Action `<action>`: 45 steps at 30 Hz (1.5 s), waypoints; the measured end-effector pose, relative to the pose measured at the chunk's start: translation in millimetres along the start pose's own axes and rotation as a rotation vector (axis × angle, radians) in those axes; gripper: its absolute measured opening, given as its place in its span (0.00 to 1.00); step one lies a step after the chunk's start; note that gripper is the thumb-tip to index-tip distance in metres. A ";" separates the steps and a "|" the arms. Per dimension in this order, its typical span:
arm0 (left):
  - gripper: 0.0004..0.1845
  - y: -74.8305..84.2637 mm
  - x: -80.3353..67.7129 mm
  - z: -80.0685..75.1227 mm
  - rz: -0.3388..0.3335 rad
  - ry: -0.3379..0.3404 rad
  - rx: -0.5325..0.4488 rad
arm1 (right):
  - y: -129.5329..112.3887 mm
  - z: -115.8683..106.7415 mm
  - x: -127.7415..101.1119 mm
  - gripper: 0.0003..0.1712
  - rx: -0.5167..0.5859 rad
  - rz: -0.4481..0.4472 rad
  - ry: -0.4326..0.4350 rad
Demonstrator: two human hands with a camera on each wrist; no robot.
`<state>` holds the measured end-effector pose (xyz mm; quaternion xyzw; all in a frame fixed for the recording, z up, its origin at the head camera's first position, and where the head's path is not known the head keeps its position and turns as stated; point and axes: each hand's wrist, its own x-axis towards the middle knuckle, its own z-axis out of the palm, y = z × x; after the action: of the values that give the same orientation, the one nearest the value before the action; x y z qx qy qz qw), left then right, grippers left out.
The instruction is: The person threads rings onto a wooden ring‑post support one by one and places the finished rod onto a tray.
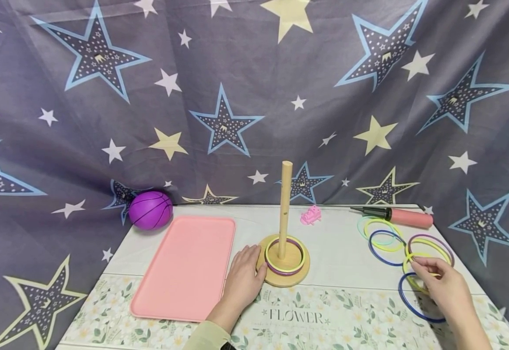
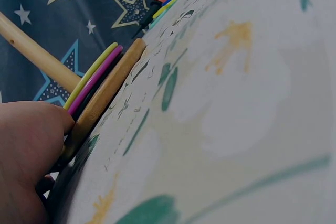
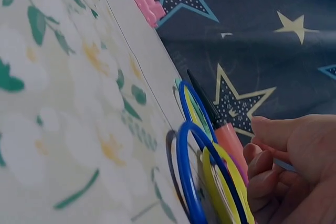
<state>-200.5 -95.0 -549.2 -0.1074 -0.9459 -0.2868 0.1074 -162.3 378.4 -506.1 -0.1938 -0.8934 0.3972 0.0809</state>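
Lower centre, left hand (image 1: 243, 272), fingers extended, touches wooden base (image 1: 284, 280); lower right, right hand (image 1: 447, 288) curls over rings (image 3: 190, 187), grip unclear.

We see a wooden stand (image 1: 284, 223) upright, yellow and purple rings (image 1: 285, 271) round its peg (image 1: 286, 189), our left hand (image 1: 244, 274) touching its base (image 1: 282, 281) at nine o'clock; toward three, loose blue, yellow, purple and teal rings (image 1: 429, 320) overlap by our right hand (image 1: 446, 284).

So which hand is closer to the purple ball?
Left. The left hand is at the edge of the wooden base, with the pink tray between it and the purple ball. The right hand is much farther away, over at the rings.
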 end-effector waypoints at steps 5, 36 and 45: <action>0.31 0.7 -1.2 -0.5 0.011 0.006 0.002 | 7.5 -4.4 1.4 0.30 -0.005 0.026 0.020; 0.32 -1.0 2.7 -0.2 -0.017 -0.031 0.014 | 41.3 -30.0 5.4 0.36 -0.049 0.142 0.049; 0.32 -0.8 1.8 -0.3 -0.006 -0.024 0.000 | 51.8 -31.4 8.0 0.41 -0.063 0.175 -0.023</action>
<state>-202.5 -95.6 -548.9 -0.1081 -0.9474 -0.2858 0.0950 -145.7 434.5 -523.5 -0.2689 -0.8860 0.3767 0.0298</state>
